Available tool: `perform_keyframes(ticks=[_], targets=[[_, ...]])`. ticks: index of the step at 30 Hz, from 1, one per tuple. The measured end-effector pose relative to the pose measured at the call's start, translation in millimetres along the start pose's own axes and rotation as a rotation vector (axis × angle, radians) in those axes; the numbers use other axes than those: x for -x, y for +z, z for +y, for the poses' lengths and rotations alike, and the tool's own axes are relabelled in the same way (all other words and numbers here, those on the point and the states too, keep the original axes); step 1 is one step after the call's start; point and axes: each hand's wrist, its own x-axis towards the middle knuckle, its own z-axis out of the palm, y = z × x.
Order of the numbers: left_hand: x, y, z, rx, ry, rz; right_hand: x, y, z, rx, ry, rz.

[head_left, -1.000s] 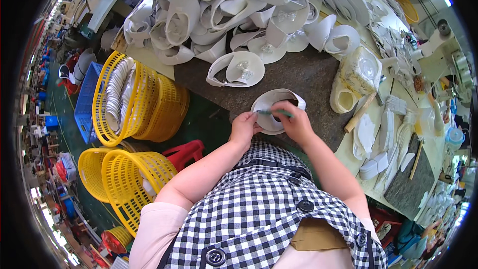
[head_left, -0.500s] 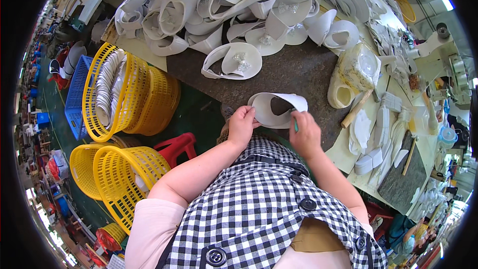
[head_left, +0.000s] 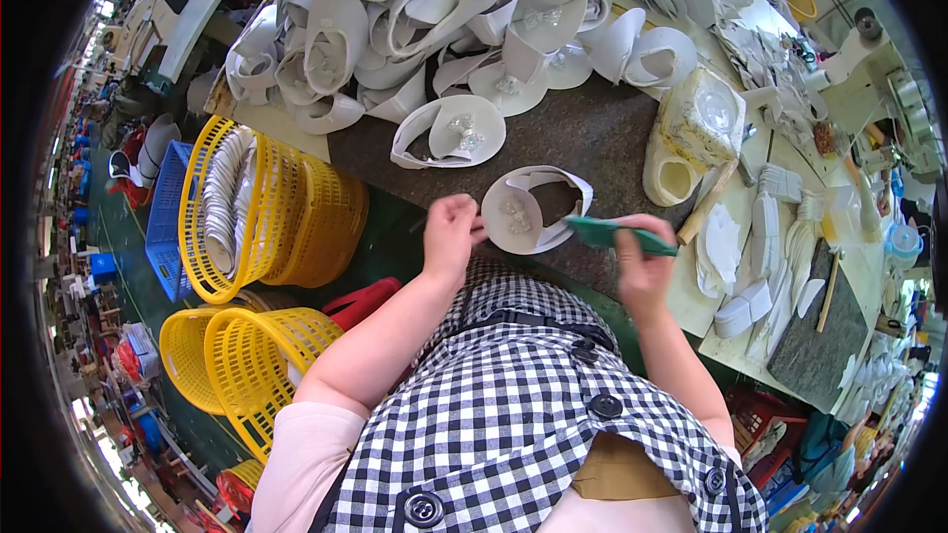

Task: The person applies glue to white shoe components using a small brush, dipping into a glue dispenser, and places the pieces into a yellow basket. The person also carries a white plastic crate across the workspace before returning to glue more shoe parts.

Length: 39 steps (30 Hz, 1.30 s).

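Note:
A white sun visor with a clear, glittering bow on its brim lies at the near edge of the dark work mat. My left hand is beside the visor's left rim, fingers bent and blurred; whether the fingertips grip the rim is unclear. In my right hand is a green flat-bladed tool, its handle wrapped by my fingers and its tip at the right side of the visor's band. Just beyond lies another white visor with a similar bow.
Many white visors are heaped across the far side. At right stand a glue-crusted container, a wooden-handled tool and stacked white strips. Yellow baskets and a red stool are at left.
My left hand has shifted left, toward the visor's outer rim. The visor has turned, so its bow faces up. My right hand has moved right, and the green tool now shows fully.

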Motion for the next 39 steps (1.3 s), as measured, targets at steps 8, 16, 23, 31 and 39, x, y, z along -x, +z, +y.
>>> perform_keyframes(ticks=[8, 16, 23, 31, 39], targets=[[39.3, 94.3, 66.1, 0.300, -0.269, -0.565, -34.7, -73.8, 7.0, 0.075, -0.002, 0.520], [1.1, 111.8, 53.2, 0.295, -0.491, -0.450, -52.1, -70.1, 31.5, 0.376, -0.023, 0.426], [25.9, 70.1, 70.0, 0.164, -0.197, -0.588, -50.2, -84.8, 31.9, 0.197, 0.091, 0.493], [27.2, 41.7, 23.1, 0.087, -0.271, -0.584, -66.7, -12.4, -4.4, -0.418, 0.449, 0.115], [24.3, 42.5, 26.3, 0.187, -0.303, -0.613, -83.3, 20.4, -35.4, 0.215, 0.047, -0.112]])
